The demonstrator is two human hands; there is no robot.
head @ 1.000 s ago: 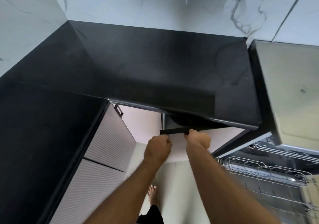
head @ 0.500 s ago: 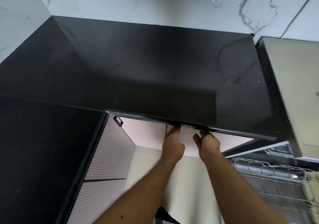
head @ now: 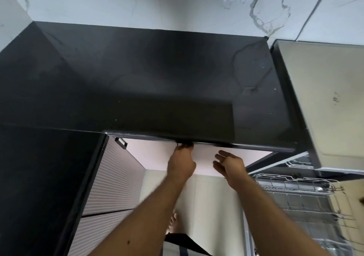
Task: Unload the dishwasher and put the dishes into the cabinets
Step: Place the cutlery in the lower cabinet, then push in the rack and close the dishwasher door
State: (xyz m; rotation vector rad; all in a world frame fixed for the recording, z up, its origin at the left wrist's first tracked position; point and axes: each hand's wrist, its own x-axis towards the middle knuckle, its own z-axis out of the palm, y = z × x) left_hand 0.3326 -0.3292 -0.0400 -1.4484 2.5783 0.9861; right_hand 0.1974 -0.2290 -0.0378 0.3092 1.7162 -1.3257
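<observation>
Reaching under the front edge of the black countertop [head: 149, 82], my left hand [head: 181, 164] has its fingertips curled up at a small dark handle [head: 184, 143] on the pale cabinet front [head: 204, 157] just below that edge; whether the fingers truly clasp it I cannot tell, since the lip hides them. My right hand [head: 229, 167] hangs just beside it at three o'clock, fingers loosely spread and gripping nothing, apart from the cabinet face. At four o'clock from my hands the open dishwasher [head: 334, 102] shows its wire rack [head: 291, 182] pulled out. At eight o'clock stands a ribbed cabinet door [head: 114, 177], and my bare foot [head: 173, 224] shows on the floor at six o'clock.
</observation>
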